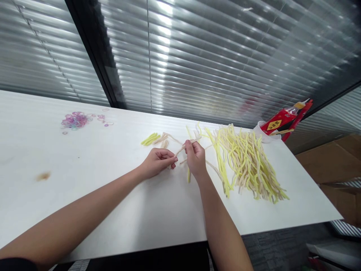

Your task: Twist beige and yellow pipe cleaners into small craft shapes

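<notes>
My left hand (160,162) pinches one end of a beige fuzzy strip (181,150) over the middle of the white table. My right hand (195,157) grips the same strip further along, between thumb and fingers, and its far end sticks out at the upper right. Just behind my left hand lie short yellow pieces (150,139) and folded beige pieces (161,139). Several loose yellow and beige strips lie around and beneath my right hand. To the right spreads a large pile of yellow and beige strips (248,162).
Small pink, purple and bluish rings (75,120) are heaped at the back left of the white table (113,210). A clear cup (265,136) with a red-labelled bottle (282,119) stands at the back right. Blinds line the back; cardboard boxes (332,162) are off the right edge.
</notes>
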`<state>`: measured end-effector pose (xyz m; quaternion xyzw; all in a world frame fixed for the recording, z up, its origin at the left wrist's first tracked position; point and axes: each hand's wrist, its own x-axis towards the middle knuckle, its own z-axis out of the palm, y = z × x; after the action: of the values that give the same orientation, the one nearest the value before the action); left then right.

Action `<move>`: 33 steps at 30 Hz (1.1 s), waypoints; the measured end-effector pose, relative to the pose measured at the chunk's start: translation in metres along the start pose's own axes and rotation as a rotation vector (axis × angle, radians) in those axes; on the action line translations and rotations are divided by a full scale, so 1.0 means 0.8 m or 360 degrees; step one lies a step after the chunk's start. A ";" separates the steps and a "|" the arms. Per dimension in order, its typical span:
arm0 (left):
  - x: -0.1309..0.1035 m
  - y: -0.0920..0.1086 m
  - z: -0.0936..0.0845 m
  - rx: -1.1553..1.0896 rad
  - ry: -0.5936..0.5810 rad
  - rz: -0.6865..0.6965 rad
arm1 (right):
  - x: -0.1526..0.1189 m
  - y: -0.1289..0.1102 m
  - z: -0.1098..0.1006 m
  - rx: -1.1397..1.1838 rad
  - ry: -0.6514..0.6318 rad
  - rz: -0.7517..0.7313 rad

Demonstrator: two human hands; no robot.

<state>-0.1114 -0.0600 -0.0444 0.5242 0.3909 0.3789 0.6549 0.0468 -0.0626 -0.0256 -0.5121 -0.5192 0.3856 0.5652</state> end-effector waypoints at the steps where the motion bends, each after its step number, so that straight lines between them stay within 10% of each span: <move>1: 0.000 -0.001 0.000 -0.0005 -0.0002 0.0011 | 0.001 0.000 0.000 0.0020 -0.0008 0.0001; 33: 0.000 -0.003 -0.002 0.0031 -0.0025 0.0046 | 0.009 -0.011 -0.011 0.0601 0.0142 0.0159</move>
<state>-0.1123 -0.0596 -0.0469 0.5391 0.3819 0.3803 0.6473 0.0555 -0.0585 -0.0150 -0.4386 -0.3860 0.4806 0.6540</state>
